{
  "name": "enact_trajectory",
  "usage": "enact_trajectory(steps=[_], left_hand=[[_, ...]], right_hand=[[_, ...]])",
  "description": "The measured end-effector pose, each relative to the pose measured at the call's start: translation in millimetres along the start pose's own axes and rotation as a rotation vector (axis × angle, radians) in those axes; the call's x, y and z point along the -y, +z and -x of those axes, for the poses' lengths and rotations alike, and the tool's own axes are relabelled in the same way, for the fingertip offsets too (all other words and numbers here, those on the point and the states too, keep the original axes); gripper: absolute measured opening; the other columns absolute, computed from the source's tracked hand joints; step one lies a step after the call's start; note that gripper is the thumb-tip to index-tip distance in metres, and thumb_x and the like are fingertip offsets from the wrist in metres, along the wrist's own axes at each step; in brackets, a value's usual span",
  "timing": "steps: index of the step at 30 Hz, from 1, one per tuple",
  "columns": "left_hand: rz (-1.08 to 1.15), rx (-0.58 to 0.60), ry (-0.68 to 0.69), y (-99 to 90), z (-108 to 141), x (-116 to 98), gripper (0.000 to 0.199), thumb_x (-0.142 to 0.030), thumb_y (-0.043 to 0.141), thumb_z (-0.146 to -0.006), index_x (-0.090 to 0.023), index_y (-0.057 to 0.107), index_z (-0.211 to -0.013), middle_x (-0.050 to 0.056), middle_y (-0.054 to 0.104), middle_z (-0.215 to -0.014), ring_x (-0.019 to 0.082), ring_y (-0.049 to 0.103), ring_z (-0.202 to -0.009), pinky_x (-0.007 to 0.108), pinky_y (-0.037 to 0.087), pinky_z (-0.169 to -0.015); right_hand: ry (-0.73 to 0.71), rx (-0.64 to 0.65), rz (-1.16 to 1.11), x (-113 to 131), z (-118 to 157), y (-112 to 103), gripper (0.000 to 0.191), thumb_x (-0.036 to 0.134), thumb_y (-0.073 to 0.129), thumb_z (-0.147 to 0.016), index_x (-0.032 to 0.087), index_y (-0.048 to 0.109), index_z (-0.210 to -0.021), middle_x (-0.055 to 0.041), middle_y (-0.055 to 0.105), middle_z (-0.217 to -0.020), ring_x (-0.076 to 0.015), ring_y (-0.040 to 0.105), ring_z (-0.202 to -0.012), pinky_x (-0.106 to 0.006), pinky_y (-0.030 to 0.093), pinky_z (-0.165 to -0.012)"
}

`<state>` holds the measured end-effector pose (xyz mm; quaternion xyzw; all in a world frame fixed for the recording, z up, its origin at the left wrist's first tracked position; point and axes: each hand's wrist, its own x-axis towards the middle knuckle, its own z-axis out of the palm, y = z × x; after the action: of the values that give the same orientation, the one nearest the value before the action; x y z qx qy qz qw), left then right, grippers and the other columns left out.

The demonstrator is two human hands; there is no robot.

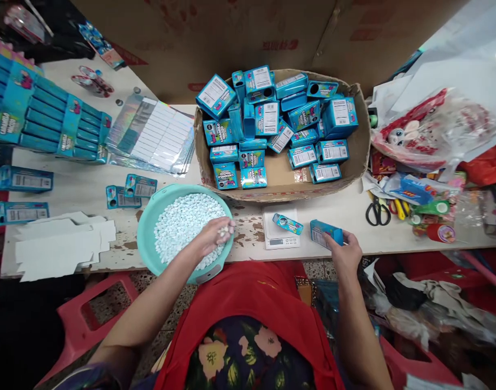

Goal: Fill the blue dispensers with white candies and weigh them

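Observation:
My left hand (215, 235) is over the right side of a turquoise basin (146, 238), its fingers curled around a few small white candies (222, 232). Many more white candies (178, 225) fill the basin. My right hand (346, 250) grips a blue candy box (326, 233) by its right end, at the table's front edge. Between the hands lies a white digital scale (281, 244), with another small blue box (287, 223) resting on its plate.
Behind the scale stands a cut-down carton (280, 193) holding many blue boxes. Printed sheets (154, 135), flat white card blanks (63, 244) and stacked blue boxes (40, 114) occupy the left. Scissors (378, 211) and bagged items (432, 135) lie to the right.

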<state>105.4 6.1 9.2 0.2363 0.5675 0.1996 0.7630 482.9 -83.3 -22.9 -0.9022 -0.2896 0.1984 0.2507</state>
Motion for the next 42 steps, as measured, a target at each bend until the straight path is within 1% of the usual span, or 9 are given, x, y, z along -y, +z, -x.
enact_trajectory(steps=[4,7,14,20,24,27,32,37,42], left_hand=[[-0.623,0.111,0.32,58.9,-3,-24,0.024,-0.04,0.05,-0.086,-0.018,0.057,-0.084,-0.001,0.053,-0.067,0.012,0.048,-0.06,0.022,0.036,-0.055],[-0.996,0.182,0.528,96.8,-11,-37,0.018,-0.032,0.045,-0.089,-0.019,0.058,-0.085,0.003,0.058,-0.086,0.017,0.055,-0.08,0.027,0.041,-0.073],[-1.485,0.205,0.537,140.7,-40,-25,0.024,-0.014,0.033,-0.089,-0.018,0.057,-0.092,0.007,0.052,-0.095,0.019,0.051,-0.081,0.03,0.04,-0.072],[-1.429,0.202,0.571,144.4,-41,-23,0.025,-0.01,0.039,-0.085,-0.019,0.057,-0.101,0.008,0.052,-0.1,0.021,0.051,-0.089,0.031,0.04,-0.078],[-1.222,0.152,0.565,141.5,-47,-24,0.019,-0.014,0.043,-0.084,-0.02,0.06,-0.091,0.006,0.058,-0.094,0.019,0.053,-0.085,0.03,0.042,-0.076],[-0.845,0.164,0.407,131.2,-49,-27,0.007,-0.021,0.055,-0.081,-0.019,0.061,-0.083,0.003,0.061,-0.078,0.015,0.054,-0.07,0.027,0.043,-0.066],[-0.244,0.134,0.095,96.7,-37,-28,0.034,-0.044,0.071,-0.071,-0.014,0.06,-0.082,0.001,0.055,-0.067,0.007,0.042,-0.048,0.019,0.023,-0.041],[-0.43,0.061,0.142,78.3,-32,-15,0.04,-0.055,0.058,-0.079,-0.014,0.061,-0.076,-0.004,0.039,-0.055,0.007,0.031,-0.047,0.021,0.019,-0.044],[-0.793,0.08,0.361,89.5,-33,-16,0.028,-0.045,0.05,-0.086,-0.02,0.062,-0.088,-0.001,0.058,-0.071,0.013,0.049,-0.064,0.023,0.034,-0.059]], right_hand=[[-0.006,0.018,-0.004,-6,0,-2,0.063,0.058,0.072,-0.055,0.014,0.064,-0.098,-0.0101,0.065,-0.093,-0.025,0.056,-0.083,-0.04,0.045,-0.081],[-0.021,0.023,-0.008,-14,-1,-2,0.062,0.059,0.07,-0.058,0.014,0.064,-0.099,-0.0113,0.065,-0.095,-0.0257,0.057,-0.085,-0.041,0.045,-0.083],[-0.004,0.02,-0.039,-26,-4,4,0.058,0.06,0.068,-0.059,0.015,0.064,-0.095,-0.0098,0.066,-0.091,-0.0245,0.057,-0.08,-0.039,0.046,-0.079],[-0.013,0.026,-0.048,-27,-6,4,0.058,0.059,0.068,-0.061,0.014,0.064,-0.097,-0.0101,0.066,-0.092,-0.0237,0.058,-0.08,-0.037,0.045,-0.077],[-0.034,0.02,-0.036,-27,-7,1,0.056,0.059,0.067,-0.063,0.014,0.064,-0.096,-0.0094,0.065,-0.092,-0.023,0.056,-0.08,-0.037,0.044,-0.077],[-0.111,-0.002,0.022,-28,-8,-2,0.052,0.057,0.066,-0.067,0.015,0.063,-0.097,-0.0093,0.064,-0.093,-0.0236,0.055,-0.083,-0.037,0.044,-0.08],[-0.297,-0.009,0.213,-30,-8,0,0.042,0.049,0.063,-0.075,0.015,0.063,-0.1,-0.0114,0.063,-0.094,-0.0263,0.053,-0.089,-0.039,0.043,-0.083],[-0.382,0.032,0.323,-27,-8,12,0.039,0.046,0.057,-0.082,0.015,0.062,-0.105,-0.0135,0.062,-0.095,-0.0274,0.051,-0.091,-0.039,0.041,-0.083],[-0.372,0.059,0.301,-33,-2,13,0.046,0.045,0.057,-0.08,0.014,0.057,-0.114,-0.015,0.061,-0.103,-0.0288,0.051,-0.095,-0.043,0.04,-0.087]])
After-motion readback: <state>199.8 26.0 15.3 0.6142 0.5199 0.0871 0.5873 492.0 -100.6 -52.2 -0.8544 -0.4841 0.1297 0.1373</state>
